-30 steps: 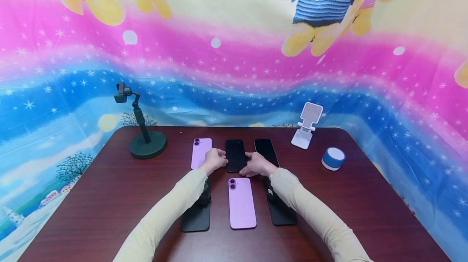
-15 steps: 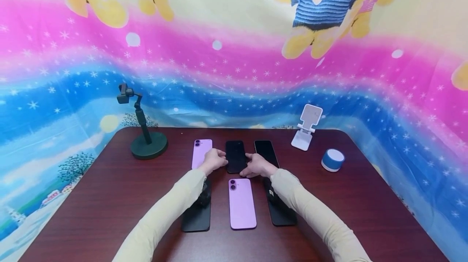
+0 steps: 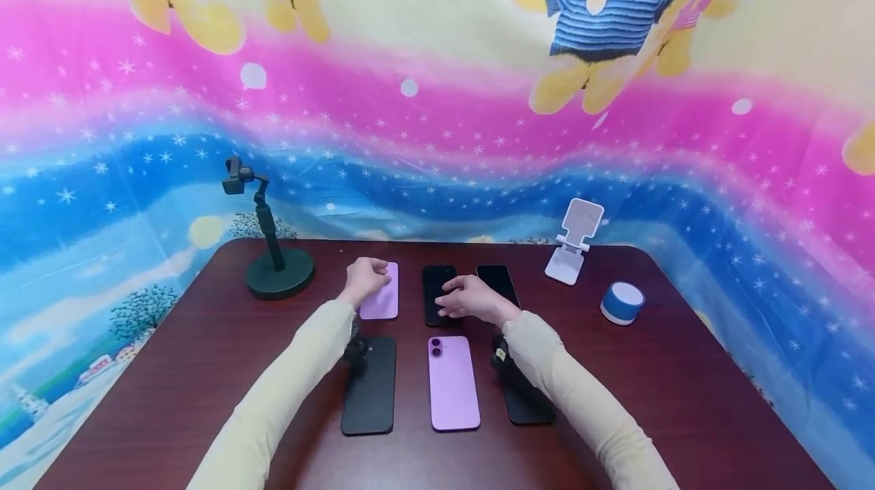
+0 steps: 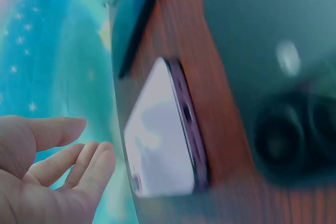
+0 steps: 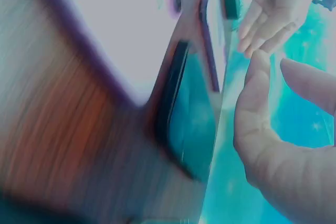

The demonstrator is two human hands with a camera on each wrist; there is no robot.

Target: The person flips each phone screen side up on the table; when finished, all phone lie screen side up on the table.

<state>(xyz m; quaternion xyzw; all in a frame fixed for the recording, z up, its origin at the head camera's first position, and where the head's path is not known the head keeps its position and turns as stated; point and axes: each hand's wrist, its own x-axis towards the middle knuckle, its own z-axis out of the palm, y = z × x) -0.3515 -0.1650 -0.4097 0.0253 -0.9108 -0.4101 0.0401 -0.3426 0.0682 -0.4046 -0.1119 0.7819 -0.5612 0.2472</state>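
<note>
In the head view, phones lie in two rows on the dark red table. My left hand point(image 3: 364, 279) hovers over the back-left lilac phone point(image 3: 384, 301), hiding its top. Its fingers and thumb stand apart with nothing between them in the left wrist view. Over the back-middle black phone point(image 3: 434, 311) is my right hand point(image 3: 474, 298), thumb and fingers loosely bent and holding nothing. Beyond it lies another black phone point(image 3: 496, 279). The front row has a black phone point(image 3: 370, 395), a lilac phone point(image 3: 454, 387) and a black phone point(image 3: 532, 403) partly under my right forearm.
A dark green stand point(image 3: 276, 273) with a jointed arm is at the back left. At the back right are a white folding phone stand point(image 3: 573, 247) and a blue and white round object point(image 3: 622, 303). A printed cloth point(image 3: 437, 148) hangs behind the table point(image 3: 239, 368).
My left hand has left the edge of the middle black phone and moved left over the lilac phone. My right hand has risen slightly off that black phone's side. The phones stay put.
</note>
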